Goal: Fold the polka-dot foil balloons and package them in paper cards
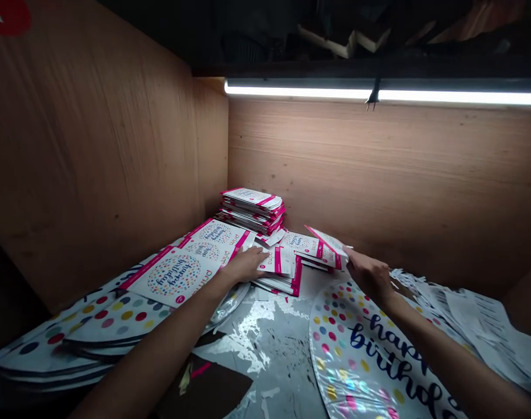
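Apparently light, thin and easily creased, the card (pixel 331 242) was pinched by its edge in the right hand (pixel 370 270), best held there, while left of that grip the left hand (pixel 246 263) was rested on a card pile (pixel 284 262), its closure indeterminable.

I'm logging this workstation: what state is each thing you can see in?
Right grip: closed on a card's edge
Held card: raised, tilted
Left grip: laid on cards; closed or not, unclear
Back card stack: piled, edges uneven
Left cards: flat, overlapping
Dotted sheets: layered
Birthday sheet: flat, partly covered by the forearm
White paper: loose, spread out
Strip light: lit
Plug: hanging, prongs bare
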Tool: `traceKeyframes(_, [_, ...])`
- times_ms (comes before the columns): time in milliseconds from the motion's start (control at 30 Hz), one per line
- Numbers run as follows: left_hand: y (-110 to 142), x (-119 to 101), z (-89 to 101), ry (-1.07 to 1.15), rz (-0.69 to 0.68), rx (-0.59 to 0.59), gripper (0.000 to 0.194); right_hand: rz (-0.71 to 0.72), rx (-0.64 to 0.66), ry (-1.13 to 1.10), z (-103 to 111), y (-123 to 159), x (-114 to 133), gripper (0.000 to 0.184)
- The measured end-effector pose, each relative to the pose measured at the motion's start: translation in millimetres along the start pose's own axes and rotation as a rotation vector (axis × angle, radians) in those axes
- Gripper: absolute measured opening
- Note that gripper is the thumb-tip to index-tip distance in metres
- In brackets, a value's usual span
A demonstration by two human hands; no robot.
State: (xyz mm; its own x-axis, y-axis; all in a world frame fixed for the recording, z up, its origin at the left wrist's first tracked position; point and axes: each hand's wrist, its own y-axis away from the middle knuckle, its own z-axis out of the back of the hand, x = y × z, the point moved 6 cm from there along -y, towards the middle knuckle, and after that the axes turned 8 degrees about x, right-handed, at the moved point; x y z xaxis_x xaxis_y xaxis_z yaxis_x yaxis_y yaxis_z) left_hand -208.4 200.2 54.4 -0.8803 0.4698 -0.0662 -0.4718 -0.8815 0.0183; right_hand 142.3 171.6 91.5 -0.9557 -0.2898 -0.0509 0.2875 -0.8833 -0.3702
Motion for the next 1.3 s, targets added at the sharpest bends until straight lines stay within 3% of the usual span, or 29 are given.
traceKeyframes(100, [-6.9,4.9,6.7,0.031,-0.08,0.028,0.079,-0.001,0.07,0.0,6.2,-41.7,28.2,0.045])
traceKeyframes(200, [-8.1,9.8,14.9,0.047,-0.137,0.052,0.088,0.091,0.168,-0.04,-1.5,-71.9,63.9,0.036])
traceKeyframes(267, [-6.1,12.1,19.1,0.052,-0.162,0.037,0.09,0.141,0.199,-0.073,-4.0,-74.6,81.6,0.039])
traceKeyframes(333, [-3.5,12.6,21.3,0.049,-0.183,0.0,0.091,0.158,0.2,-0.105,0.8,-59.5,89.7,0.039])
traceKeyframes(467, [-2.3,9.7,21.1,0.014,-0.207,-0.042,0.086,0.134,0.244,-0.201,26.3,21.4,78.3,0.022])
traceKeyframes(600, [-5.9,7.1,31.4,-0.046,-0.212,-0.085,0.077,-0.001,0.5,-0.649,43.0,140.2,50.5,0.027])
traceKeyframes(700, [-4.3,-3.6,48.4,-0.094,-0.2,-0.125,0.069,-0.146,0.634,-0.752,42.0,218.8,33.8,0.018])
traceKeyframes(767, [2.4,-27.0,60.4,-0.094,-0.236,-0.169,0.063,-0.215,0.676,-0.735,36.6,252.3,27.3,0.019])
traceKeyframes(867, [18.8,-93.0,65.3,0.043,-0.392,-0.164,0.054,-0.262,0.664,-0.666,30.6,268.1,22.6,0.019])
traceKeyframes(967, [36.4,-178.2,42.0,0.284,-0.596,0.073,0.054,-0.249,0.695,-0.688,29.9,260.3,21.4,0.009])
traceKeyframes(1033, [47.7,-228.7,16.3,0.349,-0.719,0.287,0.059,-0.242,0.734,-0.725,32.7,254.7,20.8,0.011])
traceKeyframes(1067, [51.5,-247.3,5.1,0.338,-0.758,0.34,0.061,-0.237,0.738,-0.717,35.1,252.6,20.5,0.014])
traceKeyframes(1167, [51.4,-273.3,-16.0,0.245,-0.756,0.314,0.07,-0.204,0.712,-0.623,41.2,248.4,20.6,0.028])
traceKeyframes(1300, [48.0,-273.5,-26.2,0.28,-0.774,0.321,0.075,-0.185,0.759,-0.706,33.2,244.3,15.0,0.021])
